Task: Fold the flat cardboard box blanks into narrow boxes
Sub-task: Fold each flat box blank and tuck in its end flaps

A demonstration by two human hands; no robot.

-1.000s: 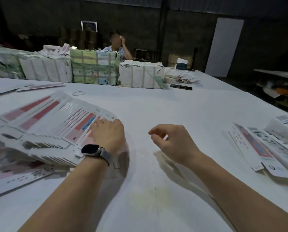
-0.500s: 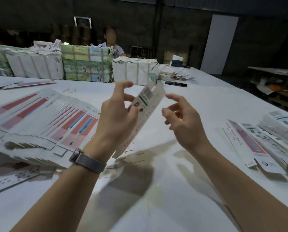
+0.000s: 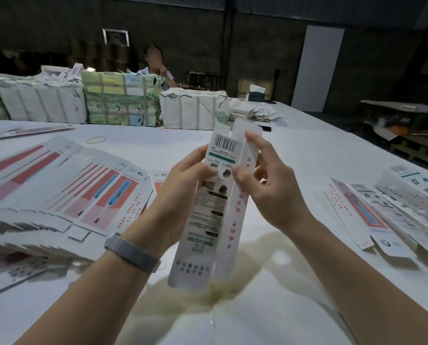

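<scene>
Above the middle of the white desk (image 3: 295, 155) we hold one long box blank (image 3: 209, 210) upright in both hands, its barcode end tipped toward twelve o'clock and its rounded tab toward six. Our left hand (image 3: 180, 185) comes in from nine o'clock and grips the printed panel, thumb pressed on the front near the dark round pictures, fingers curled behind. Our right hand (image 3: 270, 188) comes from three o'clock and pinches the narrow side panel with red lettering: the thumb sits on the fold line and the index finger reaches up to the panel's top edge. That side panel stands at an angle to the printed face, so the blank is partly opened along its crease. A grey watch strap (image 3: 133, 252) circles our left wrist.

At nine o'clock a fanned spread of flat blanks (image 3: 66, 190) with red and blue prints lies on the desk. At three o'clock a smaller heap of folded boxes (image 3: 392, 210) rests near the edge. Toward eleven and twelve o'clock wrapped bundles (image 3: 123, 103) stand in a row, with a rubber band (image 3: 96, 139) lying just before them. Behind the bundles a seated person (image 3: 155, 68) is in view. A yellowish stain (image 3: 233, 290) marks the desk cover at six o'clock.
</scene>
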